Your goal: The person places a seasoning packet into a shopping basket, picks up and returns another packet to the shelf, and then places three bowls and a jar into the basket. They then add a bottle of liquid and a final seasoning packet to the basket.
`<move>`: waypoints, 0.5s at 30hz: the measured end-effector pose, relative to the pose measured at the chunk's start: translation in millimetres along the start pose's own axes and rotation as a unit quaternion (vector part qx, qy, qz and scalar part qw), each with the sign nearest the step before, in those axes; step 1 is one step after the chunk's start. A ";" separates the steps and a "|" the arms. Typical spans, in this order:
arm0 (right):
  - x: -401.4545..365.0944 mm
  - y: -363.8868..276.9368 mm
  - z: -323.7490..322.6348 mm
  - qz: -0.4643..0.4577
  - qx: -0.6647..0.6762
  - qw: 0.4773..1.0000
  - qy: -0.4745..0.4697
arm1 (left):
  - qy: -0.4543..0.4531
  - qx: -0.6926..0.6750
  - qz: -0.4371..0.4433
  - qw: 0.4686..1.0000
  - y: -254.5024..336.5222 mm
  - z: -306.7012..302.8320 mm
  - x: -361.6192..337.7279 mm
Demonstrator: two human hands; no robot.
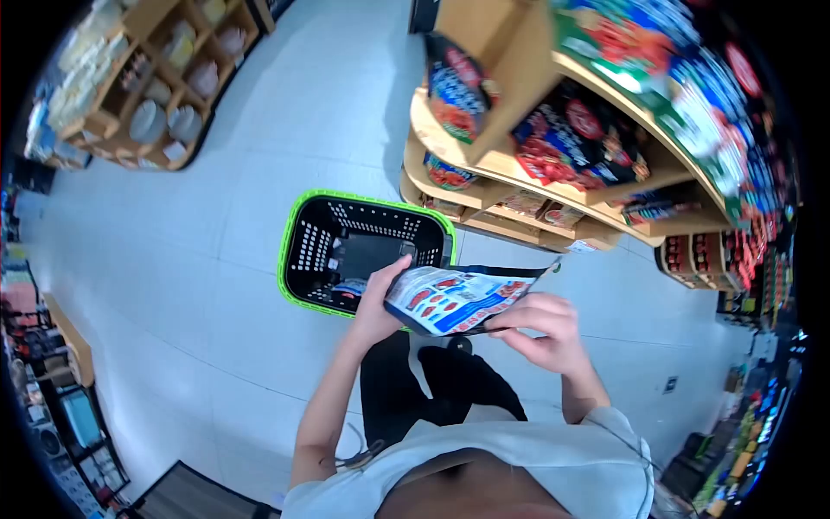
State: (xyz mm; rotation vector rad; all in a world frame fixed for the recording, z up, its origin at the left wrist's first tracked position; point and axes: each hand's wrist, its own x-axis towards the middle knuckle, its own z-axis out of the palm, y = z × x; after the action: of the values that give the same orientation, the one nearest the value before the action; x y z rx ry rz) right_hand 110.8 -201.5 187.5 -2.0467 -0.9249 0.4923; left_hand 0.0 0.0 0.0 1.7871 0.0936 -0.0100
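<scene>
A food pouch (462, 298) with a white and blue printed face and black edges is held between my two hands, over the near right part of a basket. My left hand (380, 298) grips its left end, thumb along the top edge. At the lower right edge, the fingers of my right hand (540, 329) pinch the pouch. Beneath stands a black shopping basket (298, 203) with a bright green rim and perforated walls. Some small packaged item (350, 287) lies inside, near its front wall, partly hidden by my left hand.
Wooden shelves (484, 195) with bagged food packs (579, 134) rise close at the right. A wooden cubby stand (121, 104) holding bowls is at the upper left. A dark-framed panel (194, 493) lies at the lower left. Pale tiled floor (225, 251) stretches between them.
</scene>
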 end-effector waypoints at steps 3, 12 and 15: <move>-68.7 0.2 -61.1 -0.170 -0.101 0.958 0.208 | 0.023 0.000 0.259 0.965 50.5 63.5 93.6; -278.2 29.6 -168.3 -0.171 0.032 0.844 0.507 | -0.109 -0.300 0.000 0.948 159.5 204.1 13.5; -315.4 68.5 -144.2 -0.016 0.132 0.927 0.350 | -0.178 -0.222 -0.004 0.959 172.7 207.9 14.3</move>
State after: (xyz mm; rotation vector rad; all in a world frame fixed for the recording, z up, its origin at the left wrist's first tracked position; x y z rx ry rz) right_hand 23.5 -542.2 222.6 -1.7539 -0.4243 -0.1411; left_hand 35.4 -238.8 122.3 1.3116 -0.1484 -0.2947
